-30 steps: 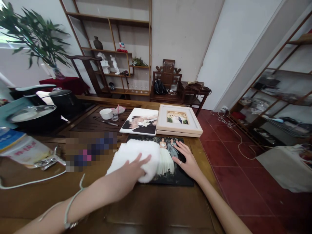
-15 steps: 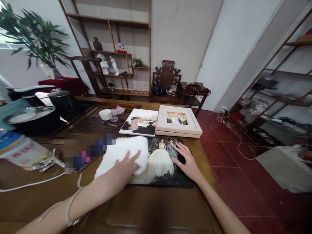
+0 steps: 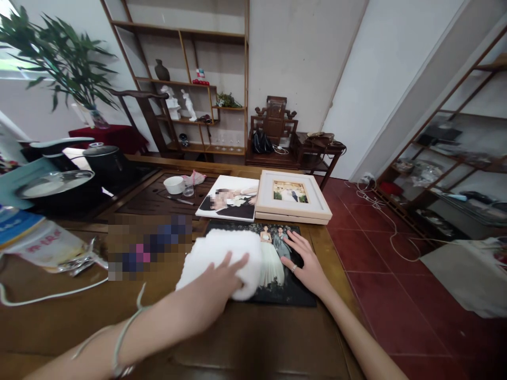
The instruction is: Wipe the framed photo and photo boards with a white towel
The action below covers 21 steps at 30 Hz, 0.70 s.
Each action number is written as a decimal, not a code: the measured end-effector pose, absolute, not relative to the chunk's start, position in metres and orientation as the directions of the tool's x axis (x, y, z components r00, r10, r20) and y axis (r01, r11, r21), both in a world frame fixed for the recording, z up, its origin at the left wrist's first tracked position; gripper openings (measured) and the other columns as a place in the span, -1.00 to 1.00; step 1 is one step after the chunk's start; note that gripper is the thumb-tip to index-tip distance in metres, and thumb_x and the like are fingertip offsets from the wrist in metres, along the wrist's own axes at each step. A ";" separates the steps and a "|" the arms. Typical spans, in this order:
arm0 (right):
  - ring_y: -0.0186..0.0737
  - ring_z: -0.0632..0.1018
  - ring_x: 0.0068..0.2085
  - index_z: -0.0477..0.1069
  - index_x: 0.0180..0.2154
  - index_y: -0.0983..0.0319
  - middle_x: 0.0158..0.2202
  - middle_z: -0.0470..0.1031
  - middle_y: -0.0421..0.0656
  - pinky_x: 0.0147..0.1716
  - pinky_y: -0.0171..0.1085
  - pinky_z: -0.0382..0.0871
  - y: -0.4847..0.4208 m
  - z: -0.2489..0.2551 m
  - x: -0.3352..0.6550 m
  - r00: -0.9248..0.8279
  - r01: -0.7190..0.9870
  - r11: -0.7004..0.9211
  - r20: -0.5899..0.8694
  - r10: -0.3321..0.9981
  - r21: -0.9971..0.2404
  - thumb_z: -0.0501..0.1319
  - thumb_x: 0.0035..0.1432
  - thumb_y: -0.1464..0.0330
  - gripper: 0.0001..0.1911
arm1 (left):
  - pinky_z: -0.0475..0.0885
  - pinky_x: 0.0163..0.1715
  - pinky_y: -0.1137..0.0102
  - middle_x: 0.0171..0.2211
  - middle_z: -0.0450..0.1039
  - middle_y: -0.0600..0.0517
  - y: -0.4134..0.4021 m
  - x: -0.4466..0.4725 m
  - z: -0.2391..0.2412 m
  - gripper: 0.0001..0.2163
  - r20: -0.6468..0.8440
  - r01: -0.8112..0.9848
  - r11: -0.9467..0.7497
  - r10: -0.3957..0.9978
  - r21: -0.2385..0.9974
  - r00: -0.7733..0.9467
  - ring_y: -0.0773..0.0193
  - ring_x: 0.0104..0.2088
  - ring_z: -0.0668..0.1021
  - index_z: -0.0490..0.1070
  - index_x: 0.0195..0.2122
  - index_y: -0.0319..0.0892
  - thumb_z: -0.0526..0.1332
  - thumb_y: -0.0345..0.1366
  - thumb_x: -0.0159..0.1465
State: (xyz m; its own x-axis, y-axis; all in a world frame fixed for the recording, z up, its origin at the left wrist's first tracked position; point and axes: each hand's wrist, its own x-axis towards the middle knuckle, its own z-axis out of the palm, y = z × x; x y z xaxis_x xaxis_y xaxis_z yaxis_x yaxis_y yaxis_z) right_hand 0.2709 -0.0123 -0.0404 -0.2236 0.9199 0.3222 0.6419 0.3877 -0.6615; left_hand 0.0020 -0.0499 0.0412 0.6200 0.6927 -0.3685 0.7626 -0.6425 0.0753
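A fluffy white towel (image 3: 222, 250) lies over the left part of a dark wedding photo panel (image 3: 293, 295). From above, my left hand (image 3: 224, 279) holds the towel against the panel, with some fingers stretched over it and others curled at its right edge. The bride's white gown shows beside the towel. At the panel's right side my right hand (image 3: 304, 264) rests with its fingers spread, touching the surface near the groom. Just behind the panel lie a white-edged photo panel (image 3: 206, 211) and a pale frame (image 3: 320, 206) with a small picture in it.
Left of the towel, a blurred-out patch hides something on the wooden table (image 3: 222, 343). A printed bag (image 3: 47, 243) and a white cable (image 3: 59, 298) lie farther left. Behind stand a white cup (image 3: 174, 184), a lidded pan (image 3: 59, 184) and a black kettle (image 3: 105, 163).
My left hand and the towel have slid right across the panel, covering more of the gown and baring the upper left corner. My right hand stays at the panel's right side.
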 end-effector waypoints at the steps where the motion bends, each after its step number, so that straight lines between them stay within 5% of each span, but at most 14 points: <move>1: -0.06 0.14 0.28 0.29 0.13 0.08 0.24 0.20 -0.10 0.23 0.08 0.05 -0.013 -0.040 0.271 -0.224 0.642 0.388 0.322 0.920 -0.661 0.19 0.14 0.17 -0.49 | 0.27 0.05 -0.08 0.34 -0.21 -0.09 -0.037 0.003 0.042 -0.52 -0.320 0.778 -0.624 0.725 0.072 0.610 -0.21 0.27 -0.02 0.41 -0.02 -0.14 0.14 -0.66 0.06; 8: -0.07 0.13 0.28 0.30 0.12 0.09 0.24 0.20 -0.10 0.23 0.07 0.05 -0.013 -0.039 0.270 -0.221 0.638 0.383 0.317 0.922 -0.668 0.19 0.14 0.17 -0.50 | 0.09 0.06 -0.27 0.32 -0.10 -0.08 -0.019 0.024 0.005 -0.75 0.001 0.863 -0.498 0.866 -0.082 0.500 -0.32 0.26 -0.01 0.52 -0.14 -0.14 0.16 -0.50 0.21; 15: -0.06 0.13 0.28 0.28 0.13 0.07 0.25 0.19 -0.12 0.22 0.09 0.05 -0.012 -0.040 0.271 -0.221 0.631 0.384 0.318 0.922 -0.674 0.19 0.14 0.18 -0.49 | 0.30 -0.03 -0.20 0.30 -0.06 0.00 -0.108 0.031 -0.012 -0.84 -0.125 0.713 -0.699 0.713 -0.055 0.690 -0.36 0.19 0.17 0.59 -0.27 -0.04 0.20 -0.23 0.25; 21: -0.06 0.14 0.28 0.28 0.13 0.07 0.25 0.20 -0.12 0.23 0.09 0.04 -0.013 -0.039 0.271 -0.221 0.627 0.383 0.317 0.922 -0.679 0.20 0.13 0.18 -0.49 | 0.38 -0.07 -0.10 0.31 -0.08 0.01 -0.083 0.037 0.017 -0.71 -0.193 0.703 -0.711 0.695 -0.033 0.693 -0.28 0.21 0.15 0.51 -0.11 -0.02 0.23 -0.45 0.17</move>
